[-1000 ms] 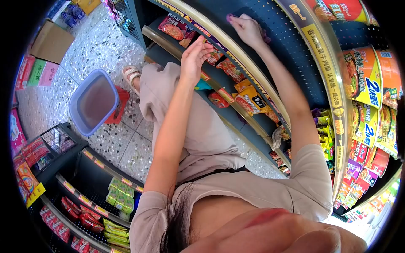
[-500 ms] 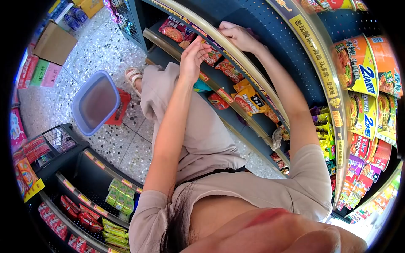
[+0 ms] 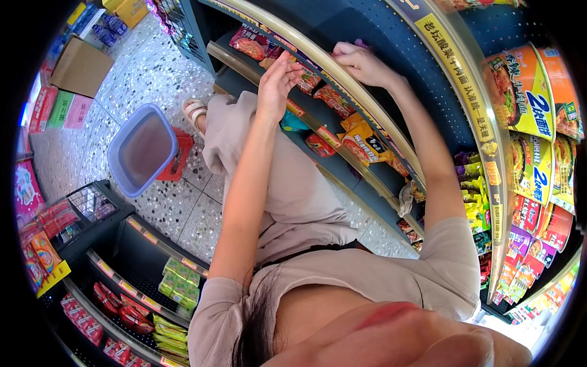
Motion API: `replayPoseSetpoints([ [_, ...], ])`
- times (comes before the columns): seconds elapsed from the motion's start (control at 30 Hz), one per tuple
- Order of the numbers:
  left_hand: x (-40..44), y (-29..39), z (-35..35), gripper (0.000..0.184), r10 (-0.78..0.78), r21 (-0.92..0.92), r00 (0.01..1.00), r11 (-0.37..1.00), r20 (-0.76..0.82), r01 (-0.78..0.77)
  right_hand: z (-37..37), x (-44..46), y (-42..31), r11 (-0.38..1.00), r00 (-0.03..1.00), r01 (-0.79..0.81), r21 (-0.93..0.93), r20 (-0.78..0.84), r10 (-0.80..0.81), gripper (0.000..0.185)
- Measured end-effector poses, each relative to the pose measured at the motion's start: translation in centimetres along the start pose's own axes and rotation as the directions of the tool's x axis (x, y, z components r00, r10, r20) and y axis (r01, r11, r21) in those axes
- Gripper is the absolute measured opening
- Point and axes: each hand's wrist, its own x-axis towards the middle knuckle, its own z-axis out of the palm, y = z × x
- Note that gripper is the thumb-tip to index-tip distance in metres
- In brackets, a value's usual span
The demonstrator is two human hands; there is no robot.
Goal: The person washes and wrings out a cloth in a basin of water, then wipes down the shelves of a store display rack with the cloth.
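Several dark shelves (image 3: pixel 342 18) flank a speckled floor (image 3: pixel 131 79); right fingers (image 3: pixel 347 57) close on a mostly hidden purple cloth (image 3: pixel 362 44), left fingers (image 3: pixel 285 70) curl loosely, slightly apart.

Draws right hand (image 3: pixel 365 65) and purple cloth (image 3: pixel 362 43) to the near edge of the shelf (image 3: pixel 362 92). Then slides slightly right along it.

We have a blue rectangular plastic basin (image 3: pixel 118 153) on a red plastic stool (image 3: pixel 182 155), left of our dark metal shelf (image 3: pixel 406 49).
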Motion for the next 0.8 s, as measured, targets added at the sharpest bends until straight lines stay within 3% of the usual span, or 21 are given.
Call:
replayPoseSetpoints([
  [0.33,-0.1,0.0,0.3,0.047,-0.003,-0.039,1.000,0.999,0.004,0.003,0.2,2.3,-1.1,0.994,0.988,-0.099,-0.046,-0.125,0.093,0.014],
  [0.53,0.2,-0.1,-0.1,0.046,0.008,-0.045,1.000,0.999,0.005,-0.008,1.6,6.0,1.9,0.997,0.979,-0.020,-0.070,-0.205,0.005,0.018],
  [0.8,0.1,0.0,-0.3,0.046,0.004,-0.020,1.000,1.000,0.018,-0.003,1.7,9.6,2.5,0.990,0.980,-0.061,-0.126,-0.196,0.035,0.021],
])
